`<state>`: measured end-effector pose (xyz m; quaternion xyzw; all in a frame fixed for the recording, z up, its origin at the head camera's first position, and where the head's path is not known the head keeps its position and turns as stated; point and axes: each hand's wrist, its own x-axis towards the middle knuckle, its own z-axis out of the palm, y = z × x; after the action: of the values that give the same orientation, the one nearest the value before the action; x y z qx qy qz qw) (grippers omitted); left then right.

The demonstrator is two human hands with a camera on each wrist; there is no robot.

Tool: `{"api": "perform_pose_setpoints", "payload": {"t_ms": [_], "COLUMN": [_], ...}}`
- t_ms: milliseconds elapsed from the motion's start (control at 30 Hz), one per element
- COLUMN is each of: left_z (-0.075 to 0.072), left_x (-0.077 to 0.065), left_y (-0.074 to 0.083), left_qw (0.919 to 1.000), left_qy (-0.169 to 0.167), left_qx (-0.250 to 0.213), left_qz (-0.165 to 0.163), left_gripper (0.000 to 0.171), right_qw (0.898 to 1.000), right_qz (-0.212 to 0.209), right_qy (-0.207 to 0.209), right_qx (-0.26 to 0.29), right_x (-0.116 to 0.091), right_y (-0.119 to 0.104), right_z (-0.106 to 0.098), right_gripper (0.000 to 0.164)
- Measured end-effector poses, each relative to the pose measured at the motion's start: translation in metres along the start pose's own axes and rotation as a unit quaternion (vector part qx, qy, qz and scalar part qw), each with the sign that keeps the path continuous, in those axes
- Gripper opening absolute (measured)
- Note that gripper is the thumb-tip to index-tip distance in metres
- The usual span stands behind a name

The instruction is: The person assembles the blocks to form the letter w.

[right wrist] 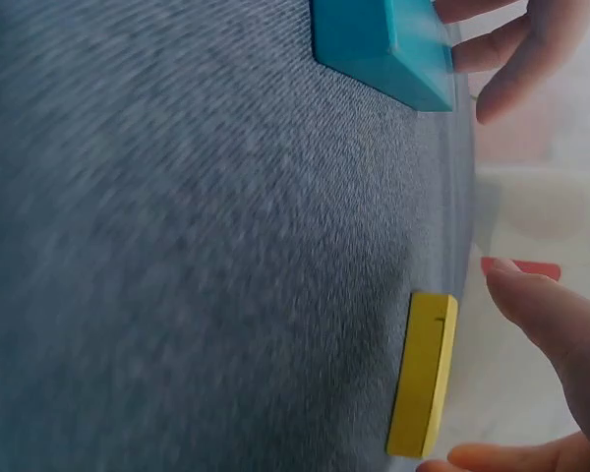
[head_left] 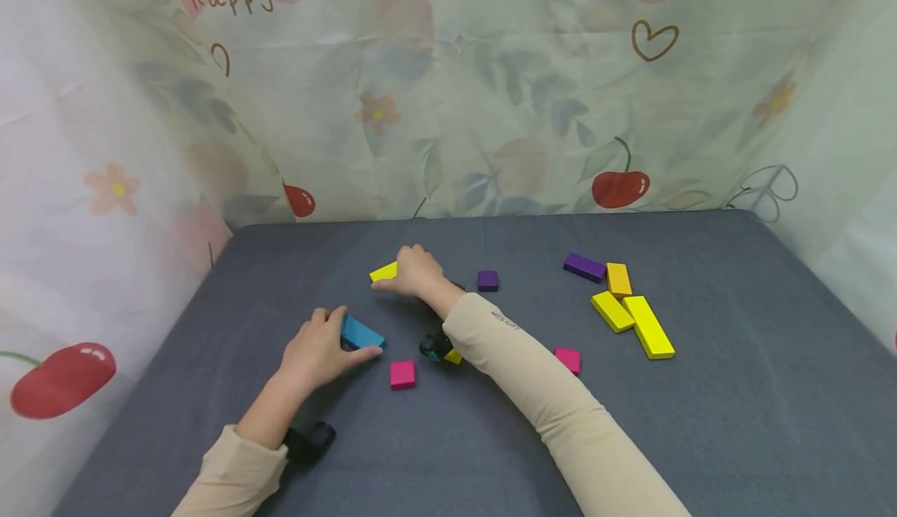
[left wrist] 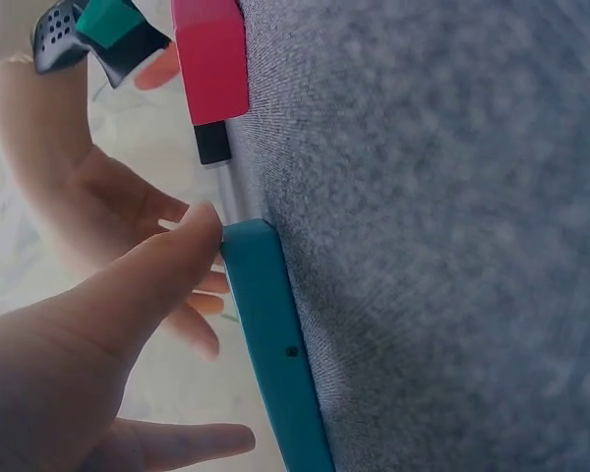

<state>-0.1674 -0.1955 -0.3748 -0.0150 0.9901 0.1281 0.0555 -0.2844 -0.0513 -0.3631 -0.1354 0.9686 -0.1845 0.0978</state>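
My left hand (head_left: 315, 349) is beside a blue block (head_left: 362, 334) that lies flat on the dark grey cloth. Its thumb is at the block's near right end, and the fingers reach the far left end. The left wrist view shows the thumb tip right at the end of the blue block (left wrist: 275, 344), fingers spread. Farther back, my right hand (head_left: 418, 272) reaches over a yellow block (head_left: 384, 272), covering part of it. In the right wrist view, thumb and fingers are spread around the yellow block (right wrist: 423, 379), which rests on the cloth.
A pink block (head_left: 402, 374) lies right of my left hand. Another yellow block (head_left: 453, 356) and another pink block (head_left: 568, 359) are partly hidden by my right arm. A small purple block (head_left: 487, 281) lies behind. Yellow, orange (head_left: 618, 279) and purple blocks cluster at right.
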Motion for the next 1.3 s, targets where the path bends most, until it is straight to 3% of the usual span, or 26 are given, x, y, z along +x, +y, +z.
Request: {"api": "perform_pose_setpoints", "payload": {"t_ms": [533,933,1300], "left_z": [-0.002,-0.003,-0.006], "left_x": [0.000,0.002,0.003], "left_y": [0.000,0.001,0.003], "left_qw": [0.9999,0.9999,0.9999], "left_qy": [-0.011,-0.007,-0.005], "left_qx": [0.002,0.010,0.005], "left_qz": [-0.003,0.002,0.008], "left_gripper": [0.097,0.094,0.087], "right_qw": [0.997,0.995,0.997], "right_qz": [0.070,0.064,0.047], "right_qy": [0.029,0.046,0.044], "right_qx": [-0.024,-0.058,-0.029], "right_x": [0.008,0.012,0.010], "right_y": [-0.015,-0.014,-0.006], "right_z": [0.019,0.022,0.018], "right_gripper": [0.078,0.069,0.064]}}
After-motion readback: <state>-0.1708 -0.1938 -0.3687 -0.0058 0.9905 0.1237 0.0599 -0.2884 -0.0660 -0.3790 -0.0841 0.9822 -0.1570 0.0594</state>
